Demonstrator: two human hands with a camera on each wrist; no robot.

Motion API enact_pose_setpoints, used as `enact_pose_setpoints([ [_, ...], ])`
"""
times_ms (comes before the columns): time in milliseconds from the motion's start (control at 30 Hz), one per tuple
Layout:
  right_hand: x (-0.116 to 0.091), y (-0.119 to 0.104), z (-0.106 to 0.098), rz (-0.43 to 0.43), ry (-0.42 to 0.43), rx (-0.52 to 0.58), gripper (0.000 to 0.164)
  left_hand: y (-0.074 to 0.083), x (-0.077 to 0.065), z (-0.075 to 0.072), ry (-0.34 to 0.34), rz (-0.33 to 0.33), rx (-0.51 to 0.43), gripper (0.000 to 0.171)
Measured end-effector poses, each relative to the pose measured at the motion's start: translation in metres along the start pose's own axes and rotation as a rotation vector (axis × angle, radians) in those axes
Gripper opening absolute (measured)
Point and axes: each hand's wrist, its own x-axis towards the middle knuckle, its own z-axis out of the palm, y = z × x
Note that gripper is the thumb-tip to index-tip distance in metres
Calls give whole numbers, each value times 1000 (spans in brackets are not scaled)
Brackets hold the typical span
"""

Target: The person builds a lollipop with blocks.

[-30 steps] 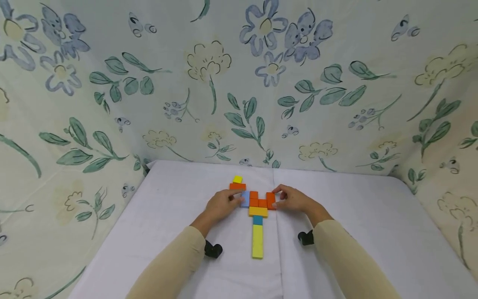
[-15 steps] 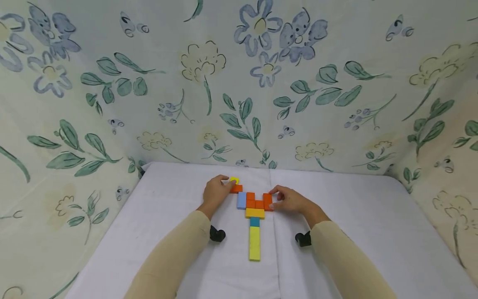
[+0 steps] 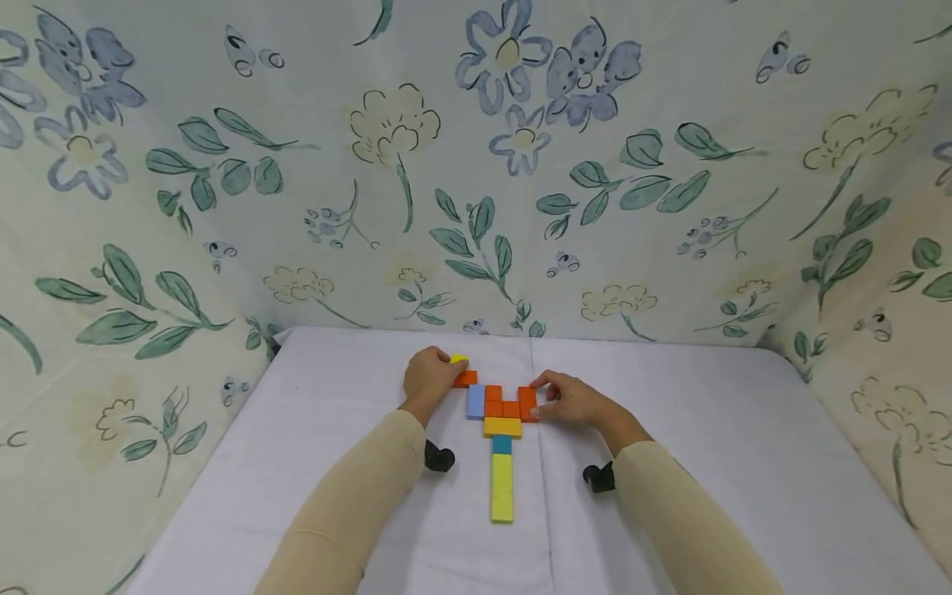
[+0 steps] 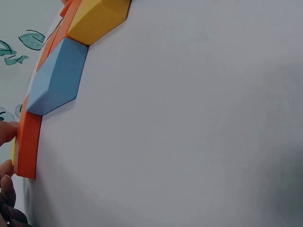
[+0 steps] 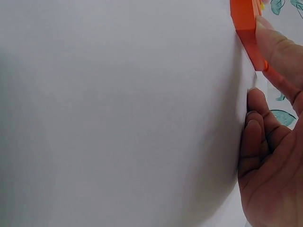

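Note:
Flat coloured blocks lie joined in a pattern on the white-covered table. At its upper left, my left hand (image 3: 430, 378) pinches a small yellow block (image 3: 459, 359) between thumb and finger; the fingers partly hide it. Just below that block lies an orange block (image 3: 466, 378), its corner near the light blue block (image 3: 476, 402). My right hand (image 3: 573, 401) grips an upright orange block (image 3: 527, 403) at the pattern's right side, thumb at its lower edge and index finger at its top. In the right wrist view, the thumb presses this orange block (image 5: 246, 19), with the other fingers curled below.
Small orange blocks (image 3: 493, 408) fill the middle, above an amber bar (image 3: 502, 427). A teal block (image 3: 502, 445) and a long yellow block (image 3: 502, 487) run down toward the person. Floral cloth (image 3: 476, 165) hangs behind the table. Black wrist mounts (image 3: 439, 458) show under both sleeves.
My left hand has gone from the light blue block up and left to the small yellow block, and grips it. The right hand stays at its orange block. The head view has shifted slightly.

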Motion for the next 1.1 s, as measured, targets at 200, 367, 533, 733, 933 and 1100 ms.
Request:
enact_pose_setpoints([
  [200, -1, 0, 0, -1, -1, -3, 45, -8, 8, -8, -13, 60, -3, 37],
  [367, -1, 0, -1, -5, 4, -9, 45, -14, 14, -17, -42, 126, -9, 38],
  [533, -1, 1, 0, -5, 9, -17, 46, -19, 20, -22, -130, 164, 13, 41],
  [733, -2, 2, 0, -11, 15, -18, 48, -21, 25, -22, -194, 173, 70, 41],
  [933, -2, 1, 1, 2, 20, -8, 47, -19, 25, -24, -204, 194, 83, 38],
  [1100, -1, 2, 1, 11, 19, 4, 47, -18, 24, -25, -215, 187, 90, 41],
])
